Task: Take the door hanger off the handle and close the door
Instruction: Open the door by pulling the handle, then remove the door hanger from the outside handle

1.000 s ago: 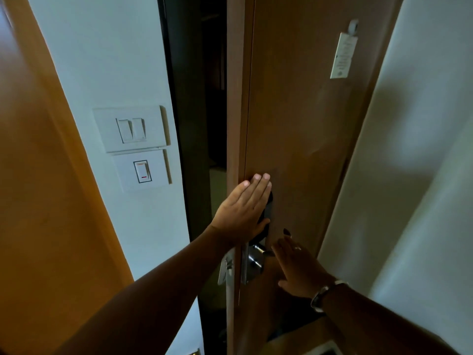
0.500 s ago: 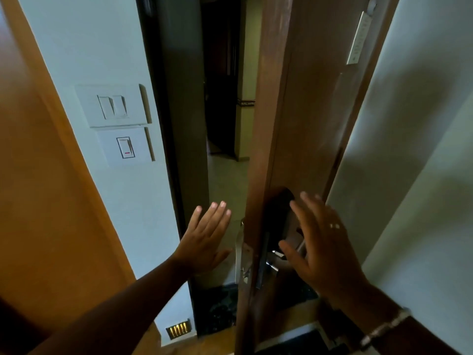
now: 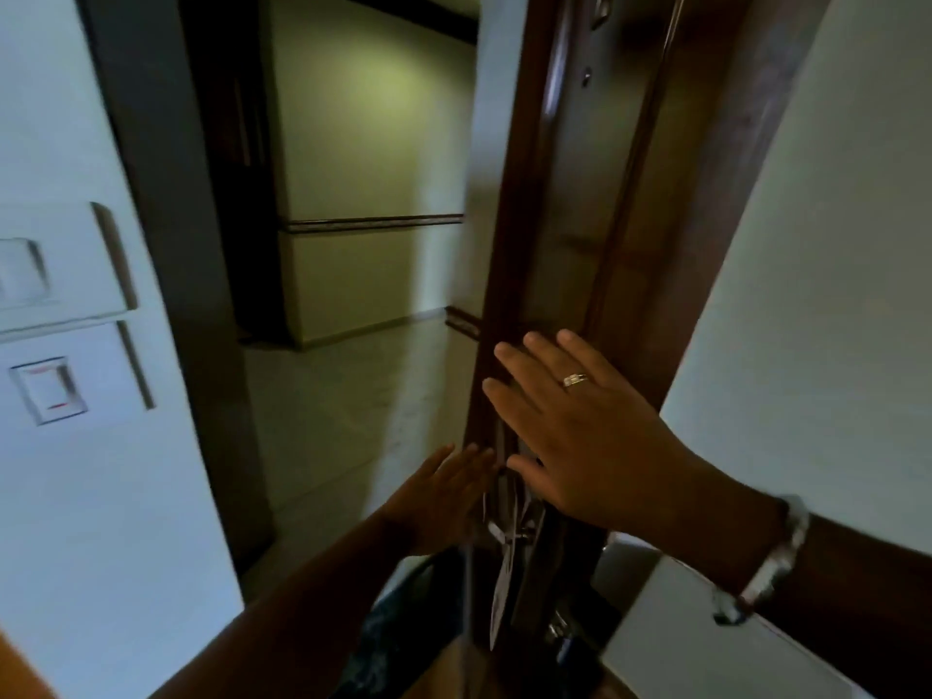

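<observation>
The dark wooden door (image 3: 570, 244) stands wide open and I see it almost edge-on. A metal handle (image 3: 507, 533) sticks out on its outer side, low down. A pale door hanger (image 3: 501, 592) dangles from that handle, seen nearly side-on. My left hand (image 3: 441, 499) reaches round the outer side with fingers stretched out, close to the handle and holding nothing. My right hand (image 3: 580, 436), wearing a ring, lies flat and open against the door's inner side just above the lock.
Two light switch plates (image 3: 55, 305) sit on the white wall at left. A lit corridor (image 3: 363, 194) shows through the doorway. A white wall (image 3: 817, 295) is close on the right. A dark patterned object (image 3: 388, 633) lies low by the door.
The door has swung further open and now shows its edge. My left hand went round to the outer side. My right hand left the inner handle and rose flat onto the door.
</observation>
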`<act>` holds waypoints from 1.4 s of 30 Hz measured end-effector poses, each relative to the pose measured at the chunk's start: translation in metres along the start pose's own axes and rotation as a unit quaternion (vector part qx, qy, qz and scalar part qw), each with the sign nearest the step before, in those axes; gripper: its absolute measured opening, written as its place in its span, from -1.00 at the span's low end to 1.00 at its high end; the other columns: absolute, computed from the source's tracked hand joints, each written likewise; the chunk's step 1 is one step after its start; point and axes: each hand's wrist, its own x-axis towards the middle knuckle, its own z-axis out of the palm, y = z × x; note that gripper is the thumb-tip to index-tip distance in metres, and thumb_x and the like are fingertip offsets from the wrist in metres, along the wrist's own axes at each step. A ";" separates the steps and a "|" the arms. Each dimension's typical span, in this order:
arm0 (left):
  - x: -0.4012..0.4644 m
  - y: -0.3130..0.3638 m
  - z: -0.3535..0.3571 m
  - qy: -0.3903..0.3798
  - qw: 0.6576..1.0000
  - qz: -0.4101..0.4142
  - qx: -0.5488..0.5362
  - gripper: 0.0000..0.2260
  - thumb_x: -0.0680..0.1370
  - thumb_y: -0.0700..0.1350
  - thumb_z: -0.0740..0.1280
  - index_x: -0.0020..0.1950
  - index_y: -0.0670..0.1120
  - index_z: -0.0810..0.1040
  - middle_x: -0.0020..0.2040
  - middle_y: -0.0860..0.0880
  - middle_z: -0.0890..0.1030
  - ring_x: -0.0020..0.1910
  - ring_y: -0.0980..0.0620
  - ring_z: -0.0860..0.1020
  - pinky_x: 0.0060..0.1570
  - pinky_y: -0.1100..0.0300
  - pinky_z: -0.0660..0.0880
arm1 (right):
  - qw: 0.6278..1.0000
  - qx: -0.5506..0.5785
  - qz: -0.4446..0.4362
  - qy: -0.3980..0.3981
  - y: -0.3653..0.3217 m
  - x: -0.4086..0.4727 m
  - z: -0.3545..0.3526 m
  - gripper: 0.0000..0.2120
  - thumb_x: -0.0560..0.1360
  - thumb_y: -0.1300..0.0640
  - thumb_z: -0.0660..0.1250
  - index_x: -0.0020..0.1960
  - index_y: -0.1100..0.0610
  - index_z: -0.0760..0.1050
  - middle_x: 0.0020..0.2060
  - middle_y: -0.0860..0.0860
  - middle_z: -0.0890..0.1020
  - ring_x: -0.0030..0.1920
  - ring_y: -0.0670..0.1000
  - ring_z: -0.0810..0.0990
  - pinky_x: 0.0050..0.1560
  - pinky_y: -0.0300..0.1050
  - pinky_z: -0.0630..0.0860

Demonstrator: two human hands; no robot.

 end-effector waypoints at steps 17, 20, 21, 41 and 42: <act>0.109 0.057 -0.003 -0.089 0.936 0.237 -0.244 -0.79 0.50 0.00 0.23 -0.33 0.04 0.34 -0.40 0.08 0.40 -0.41 0.10 0.38 -0.24 0.11 0.42 | 0.900 -0.280 0.084 -0.325 0.048 -0.045 0.065 -0.25 0.56 -0.27 -0.09 0.54 0.22 -0.09 0.54 0.29 -0.04 0.52 0.32 -0.09 0.47 0.25 -0.17; 0.117 0.066 0.003 -0.093 0.937 0.228 -0.246 -0.83 0.52 0.00 0.20 -0.27 0.03 0.34 -0.31 0.09 0.36 -0.24 0.04 0.37 0.00 0.06 0.39 | 0.893 -0.298 0.081 -0.327 0.055 -0.055 0.071 -0.23 0.54 -0.29 -0.11 0.54 0.22 -0.10 0.54 0.29 -0.04 0.52 0.31 -0.08 0.49 0.24 -0.15; 0.119 0.068 0.005 -0.088 0.937 0.226 -0.252 -0.85 0.52 0.00 0.20 -0.23 0.01 0.36 -0.27 0.09 0.35 -0.18 0.04 0.35 0.05 0.05 0.35 | 0.892 -0.301 0.081 -0.328 0.057 -0.056 0.073 -0.23 0.54 -0.29 -0.11 0.54 0.22 -0.10 0.54 0.29 -0.04 0.52 0.31 -0.07 0.49 0.24 -0.13; 0.120 0.065 0.000 0.117 0.907 0.237 -0.327 -0.74 0.55 0.19 0.26 -0.09 0.00 0.50 -0.26 0.10 0.50 -0.29 0.17 0.42 -0.31 0.27 0.37 | 0.864 -0.360 0.073 -0.345 0.064 -0.053 0.088 -0.26 0.54 -0.31 -0.09 0.55 0.15 -0.03 0.54 0.26 0.00 0.52 0.32 -0.04 0.48 0.25 -0.12; 0.122 0.063 -0.001 0.149 0.903 0.228 -0.332 -0.77 0.56 0.15 0.27 -0.03 -0.01 0.51 -0.23 0.07 0.54 -0.27 0.15 0.45 -0.28 0.29 0.35 | 0.863 -0.360 0.073 -0.347 0.064 -0.053 0.087 -0.26 0.55 -0.32 -0.08 0.55 0.14 -0.03 0.55 0.26 -0.01 0.52 0.31 -0.05 0.49 0.24 -0.12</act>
